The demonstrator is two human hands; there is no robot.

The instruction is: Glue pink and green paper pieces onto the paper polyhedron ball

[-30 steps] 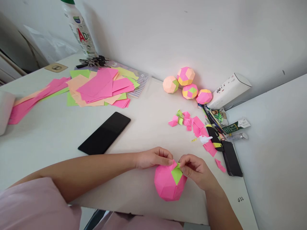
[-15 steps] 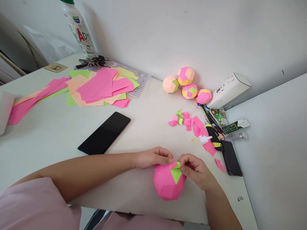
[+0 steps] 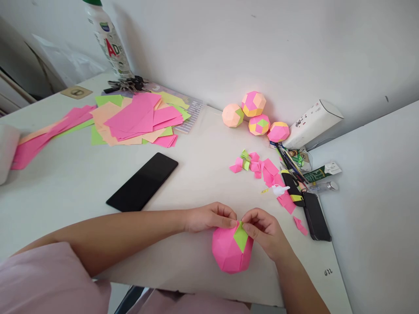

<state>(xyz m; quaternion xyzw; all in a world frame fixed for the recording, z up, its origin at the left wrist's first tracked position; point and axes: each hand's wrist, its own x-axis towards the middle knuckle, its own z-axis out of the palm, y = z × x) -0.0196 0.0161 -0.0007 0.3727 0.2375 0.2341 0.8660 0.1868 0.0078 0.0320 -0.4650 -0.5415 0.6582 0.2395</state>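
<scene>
At eleven o'clock the top edge cuts off the bottle (image 3: pixel 109 43); the right hand (image 3: pixel 266 231) covers the pink ball's (image 3: pixel 227 253) two-o'clock side.

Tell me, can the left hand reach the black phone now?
Probably yes: the phone lies uncovered near the left forearm, nothing between, though the left hand is pinching the paper ball.

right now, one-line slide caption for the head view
Left hand steadies a pink paper ball while right hand pinches its green flap at the white table.
</scene>
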